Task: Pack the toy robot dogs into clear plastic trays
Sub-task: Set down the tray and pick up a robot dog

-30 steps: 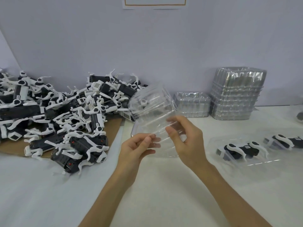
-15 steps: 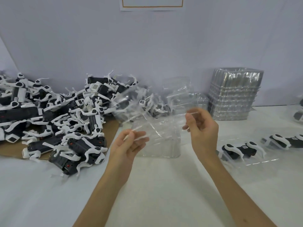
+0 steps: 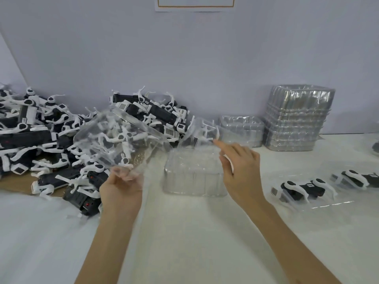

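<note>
Since half a second ago the two clear shells have come apart: one has dropped to the table and the other has swung out leftward.

At far left the pile of toy robot dogs lies heaped on brown cardboard, black bodies and white legs tangled. Just beside it the left hand pinches the lower edge of the lifted tray, which tilts up over the heap, well clear of the table. In the middle the set-down tray rests open side up. The right hand sits at its right rim, index finger stretched out; whether it pinches any plastic I cannot tell. Behind stand a short stack and a tall stack of spare trays. At far right two packed dogs lie in their trays.

I judge this to be tray separation, with filling not yet begun. Next comes freeing a hand, then drawing one dog from the tangle without dragging its neighbours, and seating it in the set-down tray.
</note>
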`<move>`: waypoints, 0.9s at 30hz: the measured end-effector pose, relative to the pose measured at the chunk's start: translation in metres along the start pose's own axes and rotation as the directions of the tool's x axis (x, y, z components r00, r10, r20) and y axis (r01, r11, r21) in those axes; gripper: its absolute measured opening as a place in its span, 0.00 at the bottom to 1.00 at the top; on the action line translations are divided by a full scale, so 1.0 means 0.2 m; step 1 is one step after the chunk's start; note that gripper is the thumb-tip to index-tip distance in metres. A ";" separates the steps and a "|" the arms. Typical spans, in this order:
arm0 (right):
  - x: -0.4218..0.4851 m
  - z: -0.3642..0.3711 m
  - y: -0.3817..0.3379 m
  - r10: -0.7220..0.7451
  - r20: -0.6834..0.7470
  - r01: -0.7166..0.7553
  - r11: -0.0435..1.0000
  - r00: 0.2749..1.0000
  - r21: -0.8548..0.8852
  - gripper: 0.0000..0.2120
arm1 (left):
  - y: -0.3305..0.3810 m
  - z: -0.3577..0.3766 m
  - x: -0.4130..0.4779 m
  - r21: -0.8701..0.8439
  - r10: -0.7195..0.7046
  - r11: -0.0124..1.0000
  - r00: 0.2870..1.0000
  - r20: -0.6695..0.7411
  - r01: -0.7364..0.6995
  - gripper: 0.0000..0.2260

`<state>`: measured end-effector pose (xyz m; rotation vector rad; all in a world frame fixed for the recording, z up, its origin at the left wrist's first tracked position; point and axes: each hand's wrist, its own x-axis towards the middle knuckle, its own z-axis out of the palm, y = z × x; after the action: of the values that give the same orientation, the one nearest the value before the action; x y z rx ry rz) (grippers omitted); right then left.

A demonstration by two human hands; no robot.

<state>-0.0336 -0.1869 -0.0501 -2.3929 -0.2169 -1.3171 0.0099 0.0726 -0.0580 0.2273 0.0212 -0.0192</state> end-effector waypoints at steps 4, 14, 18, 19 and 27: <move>-0.01 0.07 -0.02 -0.083 0.022 0.082 0.996 0.996 0.021 0.19 | -0.01 -0.01 0.01 0.005 -0.022 1.000 1.000 0.018 0.022 0.07; -0.03 0.15 -0.03 -0.098 0.469 0.106 0.994 0.878 0.010 0.24 | -0.04 0.02 -0.02 0.088 -0.027 0.996 0.999 -0.017 0.029 0.16; 0.02 0.13 -0.02 -0.051 0.599 0.045 0.999 0.799 0.025 0.22 | -0.05 0.02 -0.03 0.112 -0.032 0.993 0.999 -0.015 0.033 0.19; 0.07 0.12 -0.03 -0.034 0.614 -0.001 0.998 0.789 0.056 0.19 | -0.06 0.02 -0.03 0.114 -0.029 0.993 0.999 -0.015 0.031 0.19; 0.32 0.40 -0.12 0.206 0.842 -0.021 0.974 0.499 -0.226 0.35 | -0.04 0.01 -0.03 0.135 -0.004 0.991 1.000 0.022 0.001 0.15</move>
<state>0.0551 -0.1364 -0.0281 -2.9653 -0.1948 0.0741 0.0033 0.0643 -0.0571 0.3623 -0.0021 -0.0254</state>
